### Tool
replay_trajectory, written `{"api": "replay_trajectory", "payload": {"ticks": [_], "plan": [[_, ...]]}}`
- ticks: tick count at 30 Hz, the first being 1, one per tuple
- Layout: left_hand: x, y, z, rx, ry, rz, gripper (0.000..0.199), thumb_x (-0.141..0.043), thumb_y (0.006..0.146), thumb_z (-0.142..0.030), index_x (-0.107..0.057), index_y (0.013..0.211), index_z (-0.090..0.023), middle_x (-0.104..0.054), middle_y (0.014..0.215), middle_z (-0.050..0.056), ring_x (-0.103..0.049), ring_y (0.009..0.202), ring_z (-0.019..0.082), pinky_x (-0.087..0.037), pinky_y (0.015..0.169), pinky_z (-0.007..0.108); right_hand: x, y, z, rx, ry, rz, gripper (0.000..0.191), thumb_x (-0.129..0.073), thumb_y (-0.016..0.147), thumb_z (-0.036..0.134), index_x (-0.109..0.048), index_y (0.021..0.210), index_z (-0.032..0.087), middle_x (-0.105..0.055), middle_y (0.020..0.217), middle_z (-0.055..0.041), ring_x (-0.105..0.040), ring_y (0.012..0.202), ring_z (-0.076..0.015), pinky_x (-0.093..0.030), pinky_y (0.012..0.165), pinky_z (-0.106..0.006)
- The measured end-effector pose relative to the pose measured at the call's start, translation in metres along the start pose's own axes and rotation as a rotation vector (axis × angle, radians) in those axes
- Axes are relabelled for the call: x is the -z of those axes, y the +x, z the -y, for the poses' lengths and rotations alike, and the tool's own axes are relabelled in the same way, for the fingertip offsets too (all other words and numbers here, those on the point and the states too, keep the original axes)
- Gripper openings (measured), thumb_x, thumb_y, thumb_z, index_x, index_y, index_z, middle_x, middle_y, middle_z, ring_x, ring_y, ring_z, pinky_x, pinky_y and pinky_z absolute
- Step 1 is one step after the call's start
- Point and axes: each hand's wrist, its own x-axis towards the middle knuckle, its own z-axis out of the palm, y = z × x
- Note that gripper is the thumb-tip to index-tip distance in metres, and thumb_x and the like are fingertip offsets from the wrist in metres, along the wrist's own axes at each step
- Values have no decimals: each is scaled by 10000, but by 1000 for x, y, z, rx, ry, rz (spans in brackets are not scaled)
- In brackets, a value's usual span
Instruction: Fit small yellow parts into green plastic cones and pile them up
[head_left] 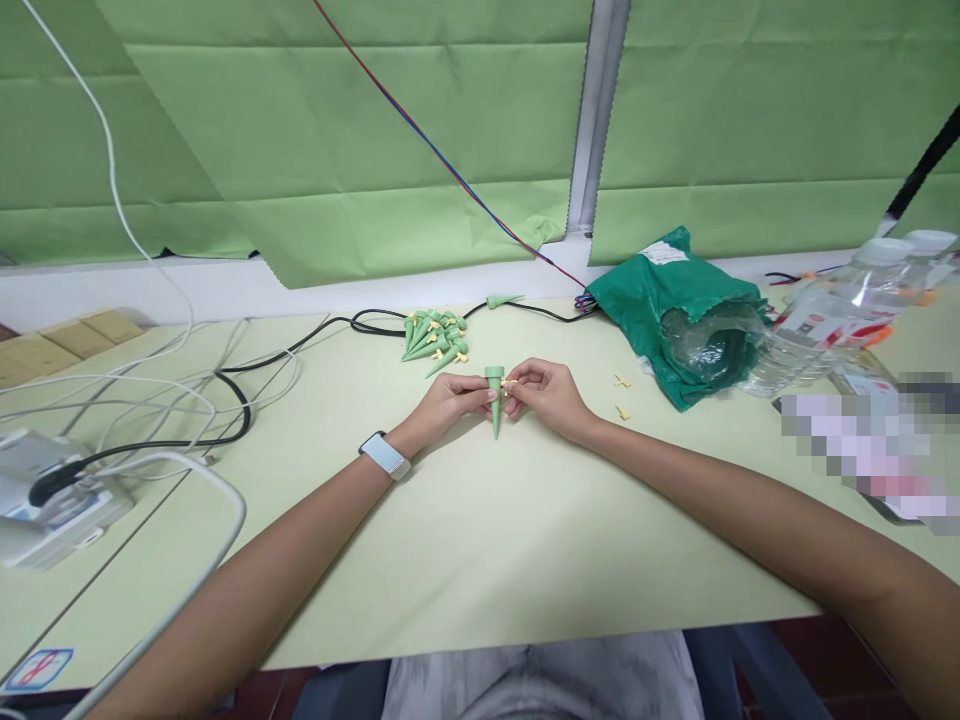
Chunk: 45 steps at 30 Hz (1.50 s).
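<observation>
The left hand (446, 402) and right hand (544, 395) are close together, pinching a green plastic spike (494, 400) upright over the bench (480, 540), with a yellow piece (510, 383) at its top. Behind that spike, a pile of spikes (435, 345) already have yellow pieces — two loose yellow pieces (622, 396) are left, off to its right.

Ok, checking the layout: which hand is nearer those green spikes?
Left: the left hand is just in front of the green spikes; the right hand is farther right.
</observation>
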Motion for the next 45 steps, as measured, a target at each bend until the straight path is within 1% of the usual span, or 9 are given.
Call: {"api": "replay_trajectory", "payload": {"ticks": [4, 8, 10, 14, 17, 22, 29, 33, 45], "plan": [[-3, 0, 2, 1, -13, -52, 335, -786, 818, -442, -825, 977, -150, -742, 924, 107, -656, 850, 221, -536, 802, 361, 0, 0, 2, -32, 13, 18, 418, -871, 736, 500, -645, 844, 166, -698, 636, -7, -717, 562, -179, -632, 570, -313], [3, 3, 3, 2, 31, -228, 263, -791, 789, -409, -806, 888, -166, -732, 880, 69, -654, 843, 206, -515, 740, 311, 1, 1, 3, -69, 30, 53, 410, -840, 756, 445, -668, 1008, 172, -740, 777, -15, -717, 570, -168, -632, 561, -317], [12, 6, 3, 3, 92, -360, 274, -820, 749, -393, -797, 893, -160, -744, 901, 68, -665, 857, 208, -518, 741, 305, 2, 2, 2, -89, 36, 54, 416, -807, 776, 413, -657, 1086, 180, -746, 826, -16, -713, 569, -158, -625, 557, -311], [42, 15, 4, -72, 221, -617, 398, -849, 707, -393, -762, 996, -135, -775, 939, 111, -714, 906, 263, -556, 796, 360, 4, 5, -3, -115, 49, 55, 329, -750, 800, 379, -639, 1039, 181, -728, 788, -4, -693, 544, -144, -592, 531, -285], [64, 21, 9, -112, 364, -703, 366, -812, 749, -390, -762, 1004, -132, -786, 947, 139, -733, 931, 299, -569, 830, 406, 5, 7, -6, -108, 44, 76, 286, -724, 812, 363, -638, 1016, 182, -722, 772, 1, -683, 533, -136, -575, 520, -272], [83, 31, 17, -86, 510, -683, 291, -764, 786, -357, -798, 989, -152, -796, 942, 127, -738, 887, 295, -567, 835, 415, 4, 6, -7, -100, 21, 87, 230, -708, 830, 348, -645, 981, 186, -722, 765, -1, -668, 532, -127, -562, 516, -261], [91, 41, 19, -185, 873, -666, 227, -679, 853, -346, -821, 946, -195, -746, 949, 84, -671, 843, 252, -524, 846, 387, 4, 6, -6, -101, -1, 101, 218, -711, 833, 362, -648, 947, 186, -710, 739, 1, -661, 536, -125, -554, 515, -256], [89, 39, 21, -202, 927, -622, 221, -653, 884, -334, -795, 961, -183, -749, 948, 101, -664, 829, 253, -505, 813, 376, 3, 6, -6, -98, -14, 105, 191, -695, 836, 337, -656, 940, 182, -702, 732, 1, -655, 542, -123, -550, 517, -252], [87, 32, 21, -177, 931, -656, 199, -683, 835, -304, -734, 987, -185, -755, 1012, 100, -664, 837, 229, -511, 806, 328, 4, 6, -8, -94, -34, 111, 170, -675, 845, 321, -661, 943, 184, -697, 729, 5, -652, 547, -119, -550, 530, -252]]}}
